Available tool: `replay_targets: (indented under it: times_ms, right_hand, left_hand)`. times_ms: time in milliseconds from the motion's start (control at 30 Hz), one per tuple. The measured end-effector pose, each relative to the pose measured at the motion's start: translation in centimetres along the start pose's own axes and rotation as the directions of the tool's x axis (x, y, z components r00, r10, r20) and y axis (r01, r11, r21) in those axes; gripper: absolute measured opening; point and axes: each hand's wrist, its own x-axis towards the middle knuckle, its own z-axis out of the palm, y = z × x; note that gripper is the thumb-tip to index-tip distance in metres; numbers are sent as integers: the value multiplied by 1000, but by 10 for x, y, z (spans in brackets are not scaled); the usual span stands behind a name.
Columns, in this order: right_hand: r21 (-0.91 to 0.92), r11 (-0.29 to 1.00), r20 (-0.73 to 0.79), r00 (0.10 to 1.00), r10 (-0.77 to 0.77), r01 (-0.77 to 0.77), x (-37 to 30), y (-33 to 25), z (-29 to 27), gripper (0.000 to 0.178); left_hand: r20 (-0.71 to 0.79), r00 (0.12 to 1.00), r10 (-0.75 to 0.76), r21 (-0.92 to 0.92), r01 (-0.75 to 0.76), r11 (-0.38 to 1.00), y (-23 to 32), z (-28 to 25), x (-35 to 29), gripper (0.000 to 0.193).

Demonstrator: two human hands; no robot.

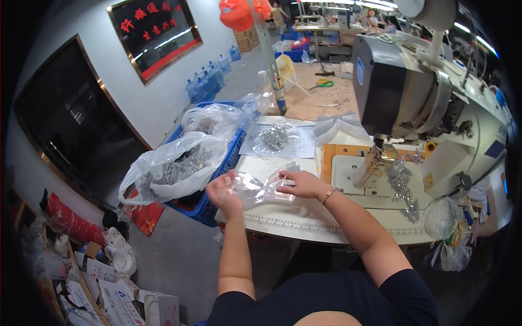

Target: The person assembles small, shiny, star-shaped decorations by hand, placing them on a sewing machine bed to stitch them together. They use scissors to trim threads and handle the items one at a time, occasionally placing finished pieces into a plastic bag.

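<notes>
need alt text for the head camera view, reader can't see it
A person's left hand and right hand handle a clear plastic piece over a white work table. A large sewing machine stands to the right; to the left, a white plastic bag of silvery pieces rests in a blue basket.

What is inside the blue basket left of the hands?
In the blue basket sit white plastic bags, the nearer holding shiny silvery pieces. They cover most of its bottom; what lies beneath them cannot be seen.
</notes>
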Motion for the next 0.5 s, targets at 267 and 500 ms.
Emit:
replay_targets:
  times_ms: [267, 500]
  right_hand:
    - [585, 811, -322, 910, 260, -25, -47, 12, 11, 55]
    - [736, 659, -548, 436, 714, -154, -242, 59, -32, 20]
  left_hand:
    - [102, 824, 557, 271, -562, 782, 118, 39, -73, 15]
    - [883, 450, 135, 223, -655, 722, 27, 83, -227, 17]
